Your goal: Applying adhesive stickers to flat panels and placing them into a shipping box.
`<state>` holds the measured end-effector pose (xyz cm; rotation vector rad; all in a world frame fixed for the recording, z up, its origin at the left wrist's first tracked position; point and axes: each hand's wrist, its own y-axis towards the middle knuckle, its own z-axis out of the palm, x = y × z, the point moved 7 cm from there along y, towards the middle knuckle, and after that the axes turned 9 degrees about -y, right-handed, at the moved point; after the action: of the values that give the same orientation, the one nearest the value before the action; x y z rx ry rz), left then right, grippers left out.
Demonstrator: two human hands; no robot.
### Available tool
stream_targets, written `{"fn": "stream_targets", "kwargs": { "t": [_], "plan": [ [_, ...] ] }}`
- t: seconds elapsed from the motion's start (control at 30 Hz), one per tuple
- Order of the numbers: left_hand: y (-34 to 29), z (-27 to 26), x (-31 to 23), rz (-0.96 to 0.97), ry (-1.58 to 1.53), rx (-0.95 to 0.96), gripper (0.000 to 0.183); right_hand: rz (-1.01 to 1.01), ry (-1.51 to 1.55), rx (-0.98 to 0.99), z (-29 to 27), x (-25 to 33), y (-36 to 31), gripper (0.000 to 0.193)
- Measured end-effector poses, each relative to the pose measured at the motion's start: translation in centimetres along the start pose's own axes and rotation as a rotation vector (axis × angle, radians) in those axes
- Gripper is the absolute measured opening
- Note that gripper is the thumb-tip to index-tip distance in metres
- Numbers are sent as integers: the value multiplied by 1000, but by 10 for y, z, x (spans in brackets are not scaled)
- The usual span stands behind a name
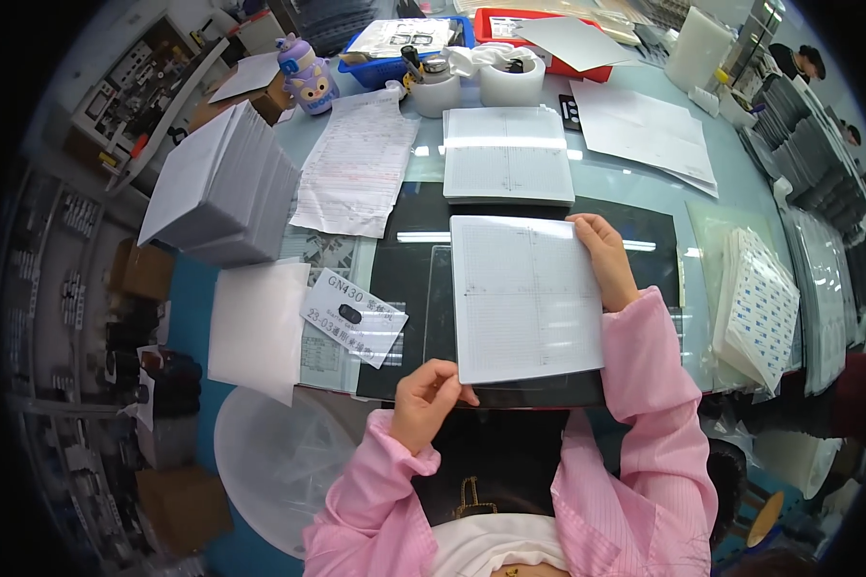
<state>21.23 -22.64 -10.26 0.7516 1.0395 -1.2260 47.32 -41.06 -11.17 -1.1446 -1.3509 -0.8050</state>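
One glass table, black mat, gridded panel in both hands.
Panel over the mat, near edge close to the table's front; gridded stack just behind, so a push away could knock it. Right hand grips the upper right side; left hand pinches the lower left corner, and a loose pinch could let it slip off the front. Open mat left and right; printed card farther left.

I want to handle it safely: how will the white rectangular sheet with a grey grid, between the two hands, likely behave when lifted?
The white gridded sheet seems fairly stiff: its edges run nearly straight between the left hand and right hand. It is probably light, since its visible edge looks thin.
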Motion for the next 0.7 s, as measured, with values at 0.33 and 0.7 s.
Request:
{"fn": "stream_targets", "kwargs": {
  "t": [0.33, 0.7],
  "plan": [
    [13, 42, -30, 203, -88, 103, 14, 35, 71, 26, 6, 3, -8, 27],
    [14, 88, -76, 410, -388, 217, 25, -258, -245, 107, 21, 26, -19, 30]
  ]
}}
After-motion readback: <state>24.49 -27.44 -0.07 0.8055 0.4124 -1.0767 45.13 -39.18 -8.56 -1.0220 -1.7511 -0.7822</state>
